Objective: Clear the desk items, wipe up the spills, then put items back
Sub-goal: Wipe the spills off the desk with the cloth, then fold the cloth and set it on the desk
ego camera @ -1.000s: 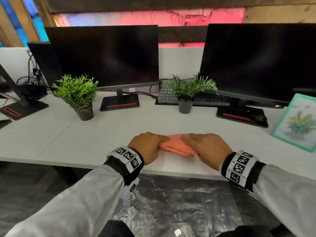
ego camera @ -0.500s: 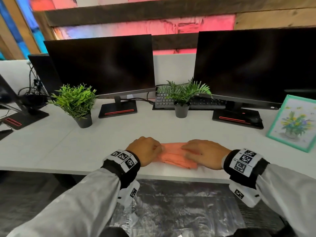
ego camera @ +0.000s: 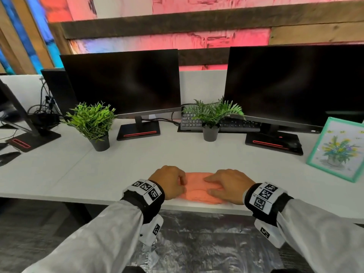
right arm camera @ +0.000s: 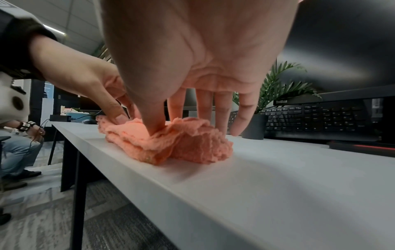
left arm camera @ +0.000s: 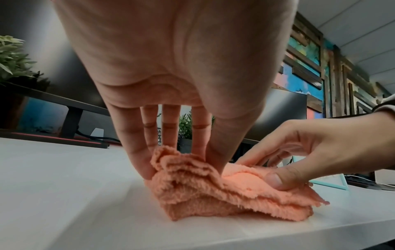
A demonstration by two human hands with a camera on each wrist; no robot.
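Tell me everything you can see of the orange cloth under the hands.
The orange cloth is salmon-coloured, fuzzy terry or microfibre by its look, folded into several bunched layers with frayed edges. It lies on the white desk near its front edge, between the two hands. The left hand pinches its left end between fingers and thumb; the right hand holds the right end, thumb pressed on top. No wet patch shows on it.
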